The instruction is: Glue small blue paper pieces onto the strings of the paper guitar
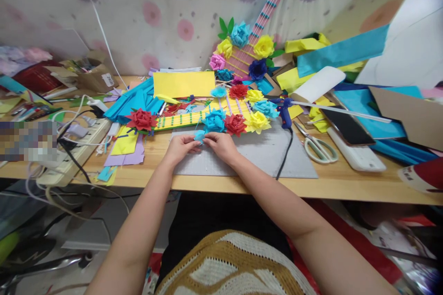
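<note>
A small light-blue paper piece [199,135] is pinched between my two hands, just above the front of the grey cutting mat [277,159]. My left hand [182,148] grips its left side with thumb and fingers together. On its right side, my right hand [222,146] holds it with closed fingertips. Right behind my hands lies a yellow paper guitar [183,121] with its neck to the left. A red paper flower [141,120] sits at the neck's end. Blue [214,120], red and yellow paper flowers cover the guitar's body.
A blue glue gun [284,113] with a white stick lies right of the guitar. Scissors [320,147], a phone [349,124] and paper sheets fill the right. A power strip [74,154] with cables stands left. A pink flowered guitar [266,18] leans at the back.
</note>
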`<state>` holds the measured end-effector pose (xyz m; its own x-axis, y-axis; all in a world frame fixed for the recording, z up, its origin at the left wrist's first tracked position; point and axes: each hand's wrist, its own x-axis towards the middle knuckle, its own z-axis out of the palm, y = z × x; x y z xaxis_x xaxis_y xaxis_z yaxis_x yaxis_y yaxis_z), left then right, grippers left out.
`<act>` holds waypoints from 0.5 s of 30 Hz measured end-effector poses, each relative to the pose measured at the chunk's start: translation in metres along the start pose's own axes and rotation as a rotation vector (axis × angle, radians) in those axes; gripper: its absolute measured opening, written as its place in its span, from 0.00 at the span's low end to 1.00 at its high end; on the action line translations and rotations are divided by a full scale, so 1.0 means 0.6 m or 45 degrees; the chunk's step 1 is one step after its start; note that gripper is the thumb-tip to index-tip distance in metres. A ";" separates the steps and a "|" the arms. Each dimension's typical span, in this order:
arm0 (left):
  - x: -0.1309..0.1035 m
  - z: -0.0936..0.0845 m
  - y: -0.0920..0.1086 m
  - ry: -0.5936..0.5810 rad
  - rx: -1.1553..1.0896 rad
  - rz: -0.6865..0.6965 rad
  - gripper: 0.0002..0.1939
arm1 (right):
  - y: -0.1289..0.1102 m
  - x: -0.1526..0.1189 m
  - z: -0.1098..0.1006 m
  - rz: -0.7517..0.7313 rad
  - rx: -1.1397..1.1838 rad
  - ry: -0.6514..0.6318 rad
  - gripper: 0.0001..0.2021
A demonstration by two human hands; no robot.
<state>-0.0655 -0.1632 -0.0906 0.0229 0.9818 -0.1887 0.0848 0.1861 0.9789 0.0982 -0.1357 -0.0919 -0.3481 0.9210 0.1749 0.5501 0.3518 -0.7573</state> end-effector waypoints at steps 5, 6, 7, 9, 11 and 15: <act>0.003 -0.003 -0.004 -0.030 -0.003 0.014 0.23 | 0.001 0.001 0.002 -0.010 0.014 -0.008 0.08; 0.003 -0.003 -0.004 -0.035 0.000 0.015 0.23 | 0.002 0.001 0.003 -0.010 0.014 -0.009 0.07; 0.003 -0.004 -0.005 -0.041 0.006 0.015 0.23 | 0.003 0.001 0.004 -0.009 0.016 -0.006 0.07; 0.003 -0.004 -0.006 -0.050 0.019 0.019 0.23 | 0.005 0.001 0.006 -0.007 0.038 0.005 0.07; 0.002 -0.004 -0.008 -0.061 0.020 0.032 0.23 | 0.007 0.001 0.008 0.003 0.093 0.013 0.08; -0.001 -0.004 -0.009 -0.077 0.041 0.084 0.21 | 0.009 0.002 0.012 -0.001 0.287 0.002 0.06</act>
<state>-0.0682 -0.1649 -0.0956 0.0894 0.9876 -0.1290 0.1128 0.1186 0.9865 0.0952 -0.1343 -0.1004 -0.3471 0.9210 0.1768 0.3661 0.3066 -0.8786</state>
